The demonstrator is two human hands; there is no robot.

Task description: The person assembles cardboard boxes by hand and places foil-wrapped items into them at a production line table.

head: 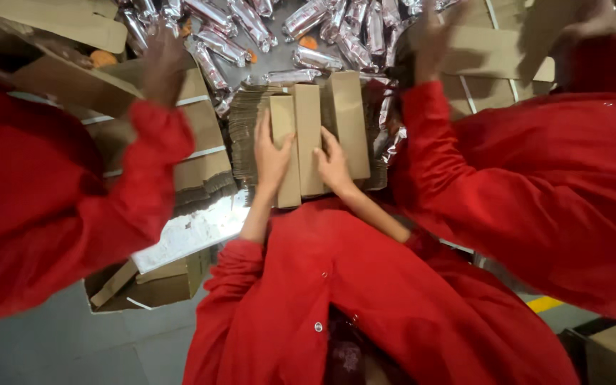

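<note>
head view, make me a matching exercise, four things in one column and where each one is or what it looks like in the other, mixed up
Things
1. left hand
2. right hand
3. foil packets
4. flat cardboard stack

Descriptions
A. shiny silver, heaped at the top of the picture
B. on the left-hand one of the small brown boxes
C. brown layered edges, under and beside the small boxes
D. on the lower edge of the boxes, nearer the right-hand box

Pairs: 1-B, 2-D, 3-A, 4-C
</note>
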